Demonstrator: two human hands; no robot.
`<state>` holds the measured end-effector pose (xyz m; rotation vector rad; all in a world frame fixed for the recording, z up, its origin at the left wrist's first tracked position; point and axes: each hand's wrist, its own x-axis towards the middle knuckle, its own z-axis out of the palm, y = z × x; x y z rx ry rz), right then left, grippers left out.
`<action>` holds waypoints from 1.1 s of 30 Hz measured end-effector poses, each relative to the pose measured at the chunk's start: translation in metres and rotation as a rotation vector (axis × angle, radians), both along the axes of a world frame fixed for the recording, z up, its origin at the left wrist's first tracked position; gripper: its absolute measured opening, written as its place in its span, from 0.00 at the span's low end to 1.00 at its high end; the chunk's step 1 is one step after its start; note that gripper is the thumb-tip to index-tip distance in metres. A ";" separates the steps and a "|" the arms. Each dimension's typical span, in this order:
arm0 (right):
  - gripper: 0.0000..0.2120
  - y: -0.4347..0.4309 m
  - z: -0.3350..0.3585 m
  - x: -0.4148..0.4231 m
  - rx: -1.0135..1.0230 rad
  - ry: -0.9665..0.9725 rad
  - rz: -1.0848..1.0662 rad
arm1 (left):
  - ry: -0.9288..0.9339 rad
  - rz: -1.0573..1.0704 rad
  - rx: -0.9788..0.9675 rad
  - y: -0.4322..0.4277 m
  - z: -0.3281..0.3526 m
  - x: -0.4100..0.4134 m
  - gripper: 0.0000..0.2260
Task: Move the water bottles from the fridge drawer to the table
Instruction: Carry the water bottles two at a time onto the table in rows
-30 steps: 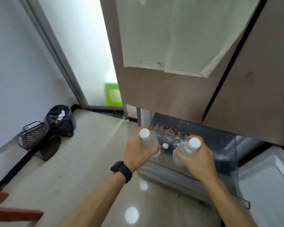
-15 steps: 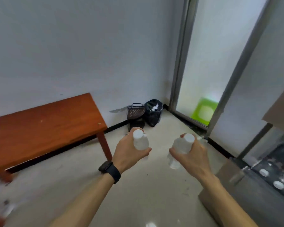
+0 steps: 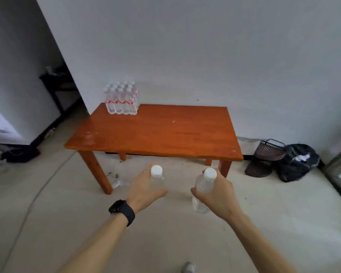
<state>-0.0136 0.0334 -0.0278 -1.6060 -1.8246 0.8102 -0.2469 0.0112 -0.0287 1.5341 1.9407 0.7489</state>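
Since 1 s ago view's swung round: table (image 3: 165,134) now dead ahead. L hand (image 3: 144,189) grips L bottle (image 3: 158,179), R hand (image 3: 217,196) grips R bottle (image 3: 204,184), both short of its front edge. Only set-down left.

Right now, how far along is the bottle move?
Done: a cluster of water bottles stands at the far left corner of the wooden table. In hand: left hand grips one bottle, right hand a second bottle, both short of the table. Left: set both down; fridge drawer out of view, remainder unknown.
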 end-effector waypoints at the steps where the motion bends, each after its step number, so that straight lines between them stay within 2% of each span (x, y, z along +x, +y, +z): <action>1: 0.25 0.014 -0.002 -0.019 0.000 -0.011 0.033 | 0.010 0.030 -0.010 0.007 -0.002 -0.019 0.11; 3: 0.24 0.044 -0.004 -0.057 0.000 -0.022 0.098 | 0.049 0.079 -0.021 0.024 -0.006 -0.060 0.12; 6: 0.23 0.094 -0.010 -0.113 -0.010 -0.008 0.179 | 0.086 0.161 -0.031 0.058 -0.015 -0.119 0.20; 10: 0.23 0.162 -0.014 -0.181 -0.016 0.013 0.231 | 0.121 0.218 -0.015 0.113 -0.016 -0.186 0.20; 14: 0.24 0.222 -0.016 -0.240 -0.047 0.004 0.272 | 0.098 0.289 0.027 0.163 -0.012 -0.242 0.28; 17: 0.24 0.262 -0.018 -0.278 -0.054 -0.023 0.315 | 0.089 0.309 0.054 0.197 -0.015 -0.282 0.29; 24: 0.23 0.350 -0.039 -0.377 -0.090 -0.044 0.321 | 0.068 0.265 0.032 0.283 -0.039 -0.379 0.29; 33: 0.26 0.435 -0.059 -0.500 -0.173 -0.079 0.165 | 0.022 0.098 -0.015 0.394 -0.065 -0.498 0.30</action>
